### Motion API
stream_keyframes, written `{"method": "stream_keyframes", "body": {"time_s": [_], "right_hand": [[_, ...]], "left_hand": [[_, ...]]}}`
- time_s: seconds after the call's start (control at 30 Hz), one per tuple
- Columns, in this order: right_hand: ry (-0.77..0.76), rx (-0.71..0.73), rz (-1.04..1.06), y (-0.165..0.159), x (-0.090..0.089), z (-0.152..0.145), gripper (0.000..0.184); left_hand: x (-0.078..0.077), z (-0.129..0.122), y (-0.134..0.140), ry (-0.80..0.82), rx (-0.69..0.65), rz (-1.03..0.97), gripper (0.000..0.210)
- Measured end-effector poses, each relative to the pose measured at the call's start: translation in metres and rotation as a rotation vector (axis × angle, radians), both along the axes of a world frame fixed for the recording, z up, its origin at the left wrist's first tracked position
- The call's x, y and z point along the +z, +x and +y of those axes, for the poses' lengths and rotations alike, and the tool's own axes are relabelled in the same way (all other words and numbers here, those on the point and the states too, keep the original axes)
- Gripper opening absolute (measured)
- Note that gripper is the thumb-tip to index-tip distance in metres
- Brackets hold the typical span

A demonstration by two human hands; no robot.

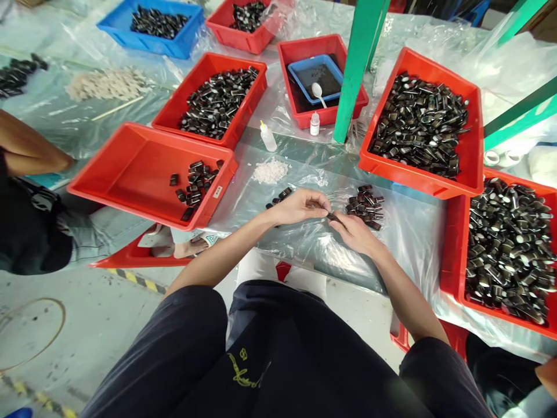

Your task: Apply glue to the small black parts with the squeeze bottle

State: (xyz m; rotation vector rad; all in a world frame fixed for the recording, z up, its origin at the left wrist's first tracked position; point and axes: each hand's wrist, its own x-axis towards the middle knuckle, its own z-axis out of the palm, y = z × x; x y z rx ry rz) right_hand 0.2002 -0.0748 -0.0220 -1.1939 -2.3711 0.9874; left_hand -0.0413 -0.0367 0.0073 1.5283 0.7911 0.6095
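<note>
In front of my body, both hands meet over the plastic-covered table. My right hand point(355, 233) is closed on a small dark glossy piece point(334, 217), gripping it between thumb and fingers. The fingertips of my left hand point(300, 207) pinch at the other end of this piece; whether they also hold something tiny is hidden. Just right of my hands lies a loose pile of similar dark pieces point(365, 206). A few more dark pieces point(284, 194) lie partly behind my left hand. Beyond it is a heap of small whitish bits point(270, 171).
A red tray point(130, 168) with some dark pieces juts over the table edge at left. Full red bins point(420, 180) stand right and behind. A squeeze bottle point(268, 138), a small bottle point(314, 124) and a green post point(354, 75) stand beyond my hands. Another person's arm point(35, 145) is at left.
</note>
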Motion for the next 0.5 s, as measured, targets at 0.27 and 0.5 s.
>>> {"method": "stream_keyframes", "body": {"time_s": [0.27, 0.5], "right_hand": [[0.079, -0.012, 0.010, -0.002, -0.008, -0.001, 0.040], [0.277, -0.232, 0.030, 0.021, -0.002, 0.016, 0.036]], "left_hand": [[0.004, -0.013, 0.006, 0.094, 0.091, 0.080, 0.025], [-0.001, -0.040, -0.017, 0.373, 0.466, 0.340, 0.017]]}}
